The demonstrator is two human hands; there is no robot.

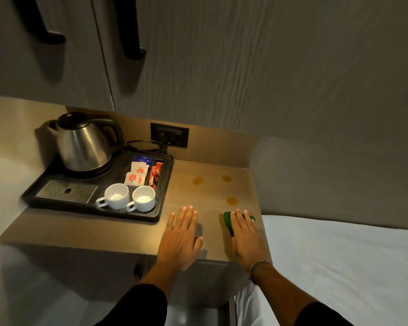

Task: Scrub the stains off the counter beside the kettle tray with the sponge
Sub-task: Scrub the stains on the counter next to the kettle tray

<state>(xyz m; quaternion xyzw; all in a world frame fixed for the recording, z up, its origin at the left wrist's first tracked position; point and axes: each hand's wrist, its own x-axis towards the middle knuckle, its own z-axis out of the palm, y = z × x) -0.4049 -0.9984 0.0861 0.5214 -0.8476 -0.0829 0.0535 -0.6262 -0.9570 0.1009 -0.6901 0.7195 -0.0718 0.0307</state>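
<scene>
Three brownish round stains mark the wooden counter point(80, 231) right of the black kettle tray point(162, 182): one stain point(197, 180) near the tray, a second stain point(226, 178) farther right, a third stain point(232, 201) closer to me. A green sponge point(228, 220) lies near the counter's front right corner, just below the third stain. My right hand point(246, 234) rests flat on top of it, fingers extended. My left hand point(180, 238) lies flat on the bare counter beside the tray, holding nothing.
The tray holds a steel kettle point(83, 142), two white cups point(130, 198), sachets point(137, 174) and a drip grate point(66, 191). A wall socket point(169, 135) with a cord sits behind. Cabinet doors hang overhead. A white bed point(339, 255) adjoins the counter's right side.
</scene>
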